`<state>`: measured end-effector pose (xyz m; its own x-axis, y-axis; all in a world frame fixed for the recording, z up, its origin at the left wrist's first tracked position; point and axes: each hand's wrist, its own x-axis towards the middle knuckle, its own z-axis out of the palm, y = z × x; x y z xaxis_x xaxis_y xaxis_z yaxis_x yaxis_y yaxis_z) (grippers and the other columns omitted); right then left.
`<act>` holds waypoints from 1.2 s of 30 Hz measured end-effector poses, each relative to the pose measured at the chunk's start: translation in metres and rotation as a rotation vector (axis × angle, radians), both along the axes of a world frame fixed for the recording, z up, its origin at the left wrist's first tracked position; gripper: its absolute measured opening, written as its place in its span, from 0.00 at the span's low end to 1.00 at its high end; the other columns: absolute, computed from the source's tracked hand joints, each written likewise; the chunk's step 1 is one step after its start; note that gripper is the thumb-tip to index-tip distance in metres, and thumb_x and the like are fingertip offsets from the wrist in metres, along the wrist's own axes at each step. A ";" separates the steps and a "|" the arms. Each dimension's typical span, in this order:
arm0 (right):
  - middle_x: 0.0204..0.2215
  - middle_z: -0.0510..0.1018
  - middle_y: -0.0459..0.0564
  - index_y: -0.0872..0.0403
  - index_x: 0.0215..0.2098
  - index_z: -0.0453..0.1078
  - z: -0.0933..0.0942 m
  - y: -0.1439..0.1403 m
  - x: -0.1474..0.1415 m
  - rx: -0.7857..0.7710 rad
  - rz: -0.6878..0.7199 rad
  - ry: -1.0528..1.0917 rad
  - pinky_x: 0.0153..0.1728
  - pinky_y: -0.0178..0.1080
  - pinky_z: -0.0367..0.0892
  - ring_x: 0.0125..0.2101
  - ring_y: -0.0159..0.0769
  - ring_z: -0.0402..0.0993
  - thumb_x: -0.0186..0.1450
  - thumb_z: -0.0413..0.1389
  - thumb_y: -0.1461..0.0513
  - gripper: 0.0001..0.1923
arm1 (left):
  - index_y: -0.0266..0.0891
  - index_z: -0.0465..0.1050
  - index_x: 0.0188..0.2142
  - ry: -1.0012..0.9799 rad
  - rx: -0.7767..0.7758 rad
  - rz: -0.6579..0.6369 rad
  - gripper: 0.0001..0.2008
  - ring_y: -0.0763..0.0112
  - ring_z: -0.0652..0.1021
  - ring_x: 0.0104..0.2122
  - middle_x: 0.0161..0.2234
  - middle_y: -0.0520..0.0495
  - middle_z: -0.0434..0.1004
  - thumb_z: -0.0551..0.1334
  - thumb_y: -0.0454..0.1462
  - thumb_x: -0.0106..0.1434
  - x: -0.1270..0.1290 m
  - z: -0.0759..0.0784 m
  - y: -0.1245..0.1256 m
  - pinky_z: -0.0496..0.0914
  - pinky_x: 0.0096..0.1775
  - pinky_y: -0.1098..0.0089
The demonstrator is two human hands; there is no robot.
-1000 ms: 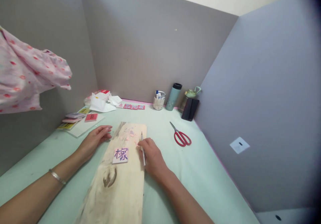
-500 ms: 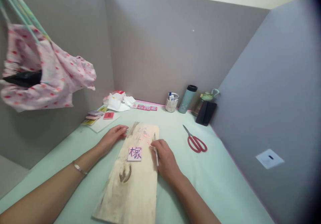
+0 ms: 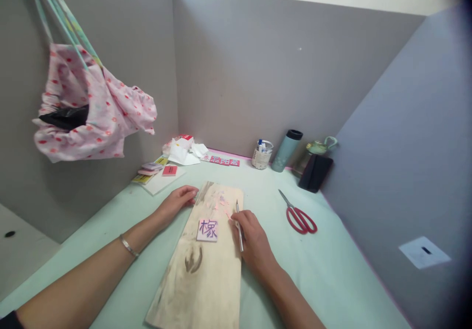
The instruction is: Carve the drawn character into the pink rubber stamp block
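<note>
A wooden board (image 3: 214,289) lies lengthwise in front of me. On it rests a square carving block (image 3: 207,230) with a purple character on its face; pink shavings (image 3: 221,204) are scattered just beyond. My right hand (image 3: 250,233) is closed around a slim silver craft knife (image 3: 240,235), its blade pointing away from me, at the board's right edge. At the board's far left edge is my left hand (image 3: 180,199), loosely curved, with nothing visible in it.
Red-handled scissors (image 3: 300,218) lie to the right. Along the back stand a jar of pens (image 3: 262,156), a teal tumbler (image 3: 286,152) and a black phone-like object (image 3: 315,172). Papers and small blocks (image 3: 169,170) sit at left, below a hanging pink bag (image 3: 99,107).
The whole view has shifted, so everything appears further right and slightly lower. Both hands, the craft knife and the block keep their places relative to the board.
</note>
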<state>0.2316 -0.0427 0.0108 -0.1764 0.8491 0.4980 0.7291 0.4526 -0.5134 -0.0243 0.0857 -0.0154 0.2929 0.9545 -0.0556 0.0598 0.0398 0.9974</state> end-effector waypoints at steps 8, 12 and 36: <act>0.37 0.73 0.51 0.51 0.44 0.69 0.000 0.000 0.000 0.016 0.003 0.002 0.38 0.40 0.70 0.38 0.41 0.72 0.73 0.49 0.66 0.08 | 0.37 0.71 0.55 0.053 0.018 -0.006 0.16 0.60 0.79 0.47 0.53 0.41 0.76 0.63 0.42 0.72 0.002 0.003 -0.002 0.77 0.47 0.55; 0.39 0.74 0.52 0.51 0.45 0.69 0.001 -0.001 0.000 0.008 -0.001 0.018 0.38 0.40 0.70 0.39 0.41 0.73 0.73 0.49 0.66 0.09 | 0.36 0.73 0.51 0.087 0.061 0.018 0.15 0.63 0.80 0.41 0.45 0.45 0.78 0.63 0.43 0.71 0.003 0.005 -0.005 0.76 0.45 0.58; 0.45 0.81 0.51 0.44 0.57 0.74 0.068 -0.011 0.030 -0.574 0.265 0.449 0.44 0.44 0.79 0.43 0.41 0.80 0.72 0.53 0.62 0.17 | 0.47 0.68 0.56 0.581 0.595 -0.352 0.23 0.54 0.71 0.51 0.51 0.45 0.74 0.70 0.37 0.63 0.020 0.035 -0.062 0.66 0.52 0.57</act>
